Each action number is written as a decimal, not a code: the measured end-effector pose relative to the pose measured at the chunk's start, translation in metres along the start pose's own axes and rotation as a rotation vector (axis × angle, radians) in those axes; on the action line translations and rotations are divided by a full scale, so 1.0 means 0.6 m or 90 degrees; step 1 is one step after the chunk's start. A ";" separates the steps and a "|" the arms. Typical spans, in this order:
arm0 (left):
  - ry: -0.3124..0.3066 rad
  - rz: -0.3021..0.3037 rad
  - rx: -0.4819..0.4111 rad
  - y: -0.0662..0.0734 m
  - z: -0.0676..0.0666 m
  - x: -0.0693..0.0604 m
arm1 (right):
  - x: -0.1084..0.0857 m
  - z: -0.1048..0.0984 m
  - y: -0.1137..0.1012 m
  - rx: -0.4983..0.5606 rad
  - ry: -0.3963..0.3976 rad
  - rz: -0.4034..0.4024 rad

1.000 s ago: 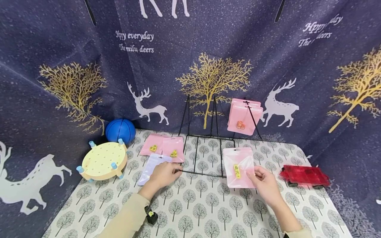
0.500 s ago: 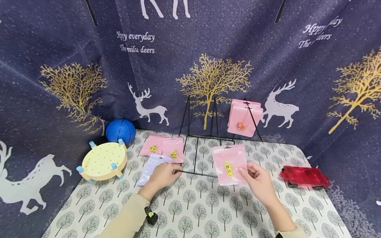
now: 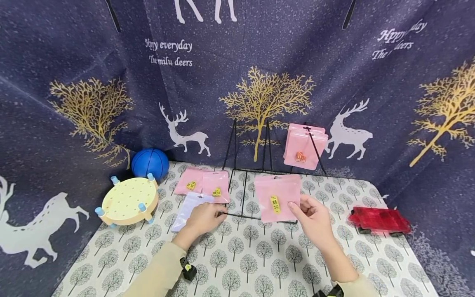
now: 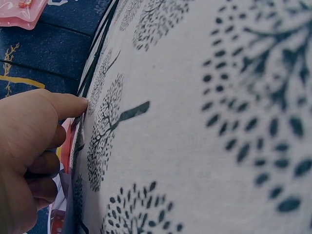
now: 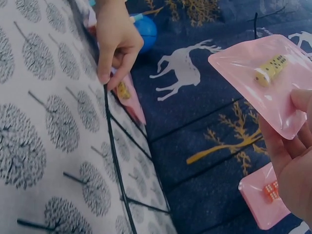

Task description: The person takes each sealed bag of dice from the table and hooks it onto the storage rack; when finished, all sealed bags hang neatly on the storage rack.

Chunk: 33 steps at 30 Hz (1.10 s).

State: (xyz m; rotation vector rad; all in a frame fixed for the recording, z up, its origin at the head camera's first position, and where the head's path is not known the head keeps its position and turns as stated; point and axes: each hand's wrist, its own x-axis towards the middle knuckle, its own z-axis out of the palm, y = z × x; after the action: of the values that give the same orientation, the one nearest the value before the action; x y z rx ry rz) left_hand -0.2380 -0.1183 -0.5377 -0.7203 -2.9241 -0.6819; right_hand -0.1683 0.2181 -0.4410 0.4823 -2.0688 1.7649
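My right hand pinches the right edge of a pink zip pouch. Yellow dice show through its clear front, and it is raised over the black wire rack. The rack's front left corner is held by my left hand, thumb and finger on the wire. On the rack's right hook hang several pink pouches with orange dice. Beside my left hand lie two pink pouches with yellow dice, one overlapping the other, and a lilac pouch partly under that hand.
A yellow pegged stool lies upturned at the left with a blue ball behind it. To the right sits a red toy car. A dark blue deer-print cloth hangs behind the table.
My right hand has carried the pink pouch leftward and slightly up, from the rack's right side to over its middle. The left hand stays on the rack's corner.
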 end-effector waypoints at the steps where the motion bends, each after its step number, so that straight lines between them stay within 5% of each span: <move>1: 0.001 0.001 -0.002 -0.001 0.000 0.000 | 0.002 0.003 -0.001 0.007 0.001 -0.003; 33: -0.001 -0.003 -0.004 -0.003 0.002 0.000 | 0.036 0.039 0.011 0.008 0.047 0.105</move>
State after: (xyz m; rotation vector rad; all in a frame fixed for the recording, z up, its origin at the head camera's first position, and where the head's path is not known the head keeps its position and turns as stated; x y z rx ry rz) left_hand -0.2386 -0.1190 -0.5393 -0.7144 -2.9283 -0.6919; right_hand -0.1915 0.1955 -0.4393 0.2515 -2.0992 1.8582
